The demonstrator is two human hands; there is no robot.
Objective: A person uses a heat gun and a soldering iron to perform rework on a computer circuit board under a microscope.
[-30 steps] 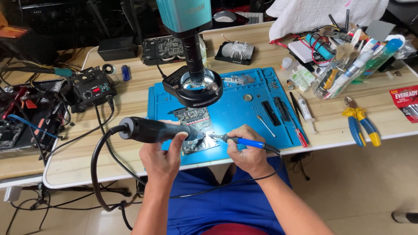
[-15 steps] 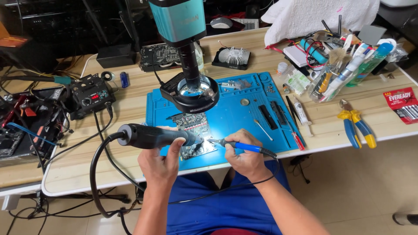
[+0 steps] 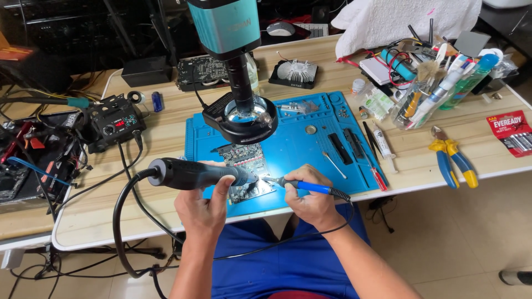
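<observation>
My left hand (image 3: 205, 207) grips a black hot-air wand (image 3: 191, 173) with a thick black hose, its nozzle pointing right at a circuit board (image 3: 244, 166). In my right hand (image 3: 311, 199) is a blue-handled soldering iron (image 3: 302, 185), its tip pointing left and meeting the nozzle over the board's lower right part. The board lies on a blue work mat (image 3: 299, 149), under a teal microscope (image 3: 230, 33) with a black ring light (image 3: 241, 119).
A black soldering station (image 3: 113, 123) sits at the left with cables. At right are yellow-and-blue pliers (image 3: 451, 160), a battery pack (image 3: 512, 133), a cup of tools (image 3: 426, 97), tweezers and a syringe (image 3: 382, 145). A heatsink (image 3: 296, 71) and white cloth (image 3: 404, 19) lie at the back.
The view shifted slightly. Both hands stay on their tools with the tips over the board.
</observation>
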